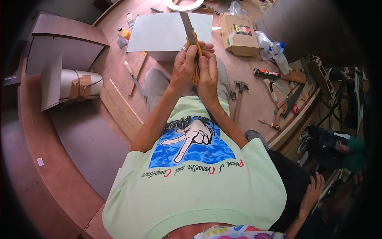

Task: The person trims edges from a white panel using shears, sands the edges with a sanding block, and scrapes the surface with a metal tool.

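Both my hands, left (184,65) and right (207,73), were clamped on the knife (192,44); figured fingers should stay behind the blade.

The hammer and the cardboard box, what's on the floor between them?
In the head view, only bare wooden floor lies between the hammer and the cardboard box.

A yellow-handled utility knife (193,47) with grey blade, a pale grey sheet (159,32), a brown cardboard box (238,38).
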The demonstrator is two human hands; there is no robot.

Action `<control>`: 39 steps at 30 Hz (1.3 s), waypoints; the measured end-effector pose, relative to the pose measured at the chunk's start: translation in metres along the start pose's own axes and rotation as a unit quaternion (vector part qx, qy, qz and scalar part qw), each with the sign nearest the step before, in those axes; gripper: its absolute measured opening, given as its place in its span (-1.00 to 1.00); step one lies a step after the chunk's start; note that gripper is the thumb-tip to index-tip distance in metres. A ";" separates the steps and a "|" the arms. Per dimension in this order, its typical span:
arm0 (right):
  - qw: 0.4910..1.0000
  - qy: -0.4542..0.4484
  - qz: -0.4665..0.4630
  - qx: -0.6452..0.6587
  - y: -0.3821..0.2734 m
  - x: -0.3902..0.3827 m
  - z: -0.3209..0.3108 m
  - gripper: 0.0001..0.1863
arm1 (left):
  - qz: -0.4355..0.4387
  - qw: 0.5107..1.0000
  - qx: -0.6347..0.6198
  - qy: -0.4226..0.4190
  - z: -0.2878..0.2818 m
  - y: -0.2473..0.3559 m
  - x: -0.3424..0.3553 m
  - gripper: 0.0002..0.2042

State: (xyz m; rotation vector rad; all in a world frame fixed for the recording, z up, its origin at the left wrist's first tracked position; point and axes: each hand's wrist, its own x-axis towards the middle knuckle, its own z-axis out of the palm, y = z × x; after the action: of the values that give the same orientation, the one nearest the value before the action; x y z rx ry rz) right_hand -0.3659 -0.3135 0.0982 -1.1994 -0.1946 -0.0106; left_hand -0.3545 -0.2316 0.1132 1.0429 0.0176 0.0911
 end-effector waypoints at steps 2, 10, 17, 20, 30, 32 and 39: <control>1.000 0.010 -0.018 -0.010 0.004 0.001 0.001 -0.73 | -0.011 1.000 -0.010 0.001 0.000 0.000 -0.003 -0.66; 0.999 -0.012 0.012 -0.031 0.020 -0.003 -0.005 -0.72 | -0.029 0.999 -0.006 0.028 -0.012 -0.009 -0.010 -0.66; 0.976 -0.117 0.080 0.163 0.015 0.000 -0.027 -0.68 | -0.005 0.997 0.029 -0.074 -0.018 0.004 -0.001 -0.53; 0.993 -0.081 0.063 0.051 0.017 0.000 -0.017 -0.66 | -0.015 0.994 0.093 -0.057 -0.027 0.006 -0.007 -0.52; 0.739 0.261 0.128 -0.608 0.220 -0.057 -0.381 -0.40 | -0.115 0.983 0.072 -0.124 -0.034 -0.010 -0.006 -0.45; 0.687 0.263 0.214 -0.643 0.253 -0.090 -0.394 -0.38 | -0.170 0.975 0.023 -0.144 -0.037 -0.008 -0.005 -0.45; 0.731 0.124 0.291 -0.604 0.283 -0.093 -0.402 -0.45 | -0.276 0.949 -0.045 -0.144 -0.037 -0.001 -0.012 -0.47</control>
State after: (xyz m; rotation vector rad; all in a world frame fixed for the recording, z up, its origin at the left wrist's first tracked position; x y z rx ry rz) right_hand -0.3678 -0.5918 -0.3177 -2.5139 0.5428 0.2959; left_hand -0.3684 -0.2016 0.0936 0.9190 0.0385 -0.5656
